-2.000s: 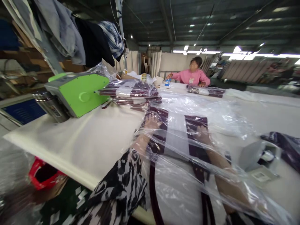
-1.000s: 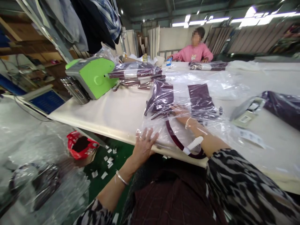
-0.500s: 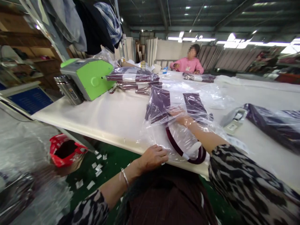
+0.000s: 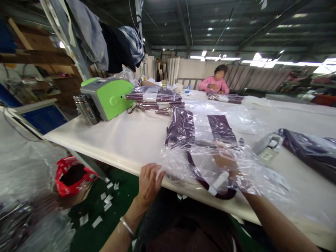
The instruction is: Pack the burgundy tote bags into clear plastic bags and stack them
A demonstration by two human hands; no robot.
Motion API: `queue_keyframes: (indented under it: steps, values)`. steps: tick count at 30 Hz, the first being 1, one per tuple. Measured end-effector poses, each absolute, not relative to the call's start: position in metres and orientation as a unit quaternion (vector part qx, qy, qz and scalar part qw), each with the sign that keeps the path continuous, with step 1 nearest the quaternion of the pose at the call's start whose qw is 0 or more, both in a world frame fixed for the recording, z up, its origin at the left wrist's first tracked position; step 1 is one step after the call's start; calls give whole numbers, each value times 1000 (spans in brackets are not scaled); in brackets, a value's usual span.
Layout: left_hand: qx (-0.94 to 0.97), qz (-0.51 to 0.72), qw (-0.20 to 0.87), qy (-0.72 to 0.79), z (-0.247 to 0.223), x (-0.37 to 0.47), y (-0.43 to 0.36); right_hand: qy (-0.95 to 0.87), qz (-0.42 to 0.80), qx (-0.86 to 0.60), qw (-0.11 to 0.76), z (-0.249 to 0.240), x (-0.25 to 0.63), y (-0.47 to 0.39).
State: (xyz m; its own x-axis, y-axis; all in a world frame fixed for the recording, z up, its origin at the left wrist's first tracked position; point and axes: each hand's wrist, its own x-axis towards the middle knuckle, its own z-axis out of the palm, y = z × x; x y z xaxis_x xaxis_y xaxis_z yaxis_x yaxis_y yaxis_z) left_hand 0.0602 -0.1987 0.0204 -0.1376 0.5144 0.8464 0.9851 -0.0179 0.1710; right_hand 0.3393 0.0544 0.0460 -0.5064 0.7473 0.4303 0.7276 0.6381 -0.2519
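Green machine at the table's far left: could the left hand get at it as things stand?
Probably yes. The left hand grips the plastic bag at the near edge; bare table lies between it and the green machine.

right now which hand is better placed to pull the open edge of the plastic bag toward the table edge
Left, probably. The left hand already pinches the clear plastic bag at its near corner, at the table edge. The right hand lies under the plastic near the dark purple bag's handle.
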Motion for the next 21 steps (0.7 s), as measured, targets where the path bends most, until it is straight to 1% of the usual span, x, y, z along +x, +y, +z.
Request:
queue_keyframes:
  steps: [2,3,6,8,11,13,15,17,21]
  values:
    - [-507,-418,321,-682,24,51,-196,-826,-52,-477,296,33,387,39]
    - [-492,-410,314,-701,24,47,-193,-807,-93,-493,313,26,410,29]
    - [-507,-375,226,-743,20,41,-189,-765,-169,-518,342,8,469,-5]
    - [-513,-364,159,-761,13,40,-195,-776,-172,-517,318,-5,495,-31]
    - [-463,-368,64,-804,2,38,-215,-817,-171,-496,242,-23,513,-68]
    - [-423,-394,-11,-816,-3,38,-228,-826,-183,-496,194,-30,517,-87]
    - [-395,-447,-78,-799,-8,39,-237,-819,-191,-513,170,-35,518,-100]
    - [-374,-501,-133,-769,-13,41,-242,-814,-181,-523,174,-40,521,-108]
    - [-350,-564,-226,-713,-24,43,-257,-792,-147,-548,227,-54,544,-118]
